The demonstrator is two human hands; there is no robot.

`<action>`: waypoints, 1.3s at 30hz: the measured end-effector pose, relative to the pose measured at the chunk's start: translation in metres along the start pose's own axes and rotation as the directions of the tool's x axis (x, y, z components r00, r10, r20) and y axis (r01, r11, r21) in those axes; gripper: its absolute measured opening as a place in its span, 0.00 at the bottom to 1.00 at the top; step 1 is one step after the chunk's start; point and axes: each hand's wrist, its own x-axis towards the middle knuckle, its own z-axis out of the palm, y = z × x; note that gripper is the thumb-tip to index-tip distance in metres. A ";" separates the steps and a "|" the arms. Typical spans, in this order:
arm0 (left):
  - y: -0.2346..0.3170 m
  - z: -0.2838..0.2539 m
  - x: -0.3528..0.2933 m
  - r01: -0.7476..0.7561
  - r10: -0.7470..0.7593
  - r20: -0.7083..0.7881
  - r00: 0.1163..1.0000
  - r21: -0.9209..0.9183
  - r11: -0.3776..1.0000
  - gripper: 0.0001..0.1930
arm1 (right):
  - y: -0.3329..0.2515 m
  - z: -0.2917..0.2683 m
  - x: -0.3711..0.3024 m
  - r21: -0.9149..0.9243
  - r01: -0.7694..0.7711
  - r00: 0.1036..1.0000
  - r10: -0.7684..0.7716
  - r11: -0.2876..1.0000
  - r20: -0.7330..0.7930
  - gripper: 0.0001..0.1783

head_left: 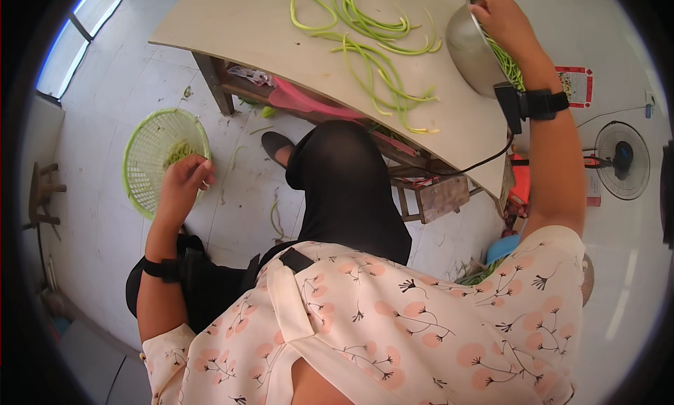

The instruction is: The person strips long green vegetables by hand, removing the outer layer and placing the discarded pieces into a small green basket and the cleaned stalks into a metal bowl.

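Widely parted, both hands [187,177] [498,17] curl; left near basket [144,163], right at bowl [467,54].

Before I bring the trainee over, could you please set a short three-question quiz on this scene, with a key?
1. Fill in: The long green stems lie loose on the ____.
2. True or false: The left hand is nearer to the pale green basket than to the metal bowl.
3. What is the right hand touching? A) the standing fan; B) the rim of the metal bowl; C) the pink sheet under the table.

Key: 1. table; 2. true; 3. B.
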 end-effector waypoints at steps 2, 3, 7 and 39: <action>0.003 -0.004 -0.003 0.012 -0.012 -0.012 1.000 0.027 1.000 0.11 | -0.037 0.027 0.023 0.212 0.073 0.990 -0.097 0.974 0.107 0.22; 0.004 -0.003 -0.002 0.004 -0.004 -0.004 1.000 0.023 1.000 0.11 | -0.039 0.070 0.027 0.118 -0.026 0.999 0.021 0.993 0.044 0.24; 0.003 -0.006 -0.003 -0.004 0.004 0.004 1.000 -0.004 1.000 0.10 | -0.069 0.141 0.043 0.125 0.070 0.993 -0.058 0.990 -0.098 0.29; 0.007 -0.015 -0.019 0.004 -0.004 -0.016 1.000 0.023 1.000 0.09 | -0.130 0.149 0.073 0.155 -0.234 0.963 0.251 0.960 -0.096 0.36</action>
